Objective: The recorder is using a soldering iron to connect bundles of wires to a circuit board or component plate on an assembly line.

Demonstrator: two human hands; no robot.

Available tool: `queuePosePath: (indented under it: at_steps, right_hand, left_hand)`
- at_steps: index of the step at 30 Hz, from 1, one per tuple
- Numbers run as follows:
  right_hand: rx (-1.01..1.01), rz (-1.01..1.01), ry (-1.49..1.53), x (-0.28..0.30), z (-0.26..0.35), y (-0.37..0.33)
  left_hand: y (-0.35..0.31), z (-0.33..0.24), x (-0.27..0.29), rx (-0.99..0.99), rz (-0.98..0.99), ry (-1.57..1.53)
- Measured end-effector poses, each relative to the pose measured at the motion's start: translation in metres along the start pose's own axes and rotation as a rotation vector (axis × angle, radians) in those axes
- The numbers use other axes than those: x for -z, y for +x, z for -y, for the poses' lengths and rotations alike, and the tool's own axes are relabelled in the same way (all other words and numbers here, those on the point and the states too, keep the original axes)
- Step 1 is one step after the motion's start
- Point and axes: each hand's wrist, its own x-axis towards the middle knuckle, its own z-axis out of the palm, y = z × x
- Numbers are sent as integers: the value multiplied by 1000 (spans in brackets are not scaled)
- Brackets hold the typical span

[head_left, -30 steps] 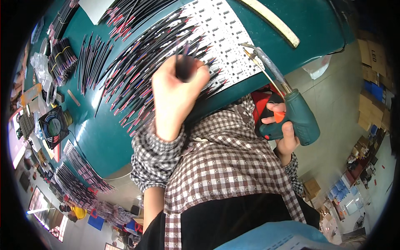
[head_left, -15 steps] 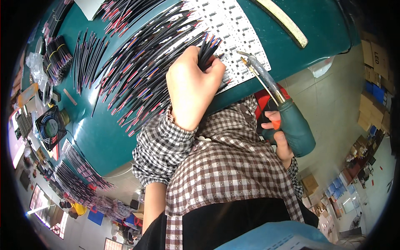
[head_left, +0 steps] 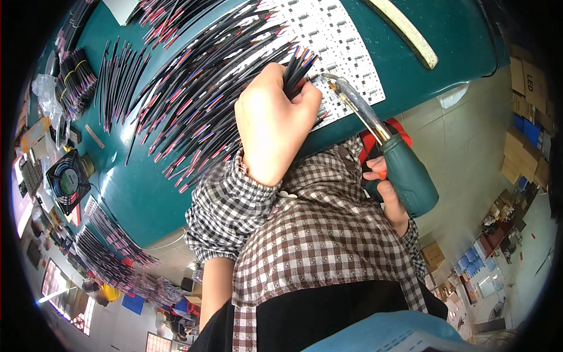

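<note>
My left hand (head_left: 278, 117) is closed round a bundle of black cables (head_left: 297, 73) whose coloured wire ends stick out past the thumb. It rests over the near edge of a white circuit board panel (head_left: 352, 64) dotted with small dark parts. Many more black cables (head_left: 205, 100) fan out to the left from that panel. In my right hand (head_left: 390, 196) is a green-handled soldering gun (head_left: 409, 176). Its metal tip points up and left, close to the panel and the wire ends; whether it touches them I cannot tell. Part of the right hand is hidden behind the handle.
A curved pale strip (head_left: 404, 32) lies on the green table (head_left: 451, 35) beyond the panel. Leftward are a loose cable group (head_left: 119, 82), tied cable bundles (head_left: 76, 82) and a small black fan (head_left: 68, 180). Cardboard boxes (head_left: 522, 152) stand at the far right.
The soldering gun has moved left, bringing its tip nearer the wire ends in my left hand. My left hand has shifted slightly right, still gripping the cables.
</note>
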Motion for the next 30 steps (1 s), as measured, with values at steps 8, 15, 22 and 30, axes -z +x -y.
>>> queuePosePath:
  at_steps: [8, 15, 22, 30]
  right_hand:
    - [78, 15, -232, -4, 2, 4]
    - [47, -13, -173, -4, 0, 4]
    - [1, -31, -307, -9, 8, 3]
    - [252, 82, -977, -4, 15, 4]
  left_hand:
    - [0, -2, 1, 1, 12, 25]
    - [1, -1, 2, 4, 23, 12]
    - [2, 0, 1, 0, 27, 20]
    - [2, 1, 0, -31, 5, 50]
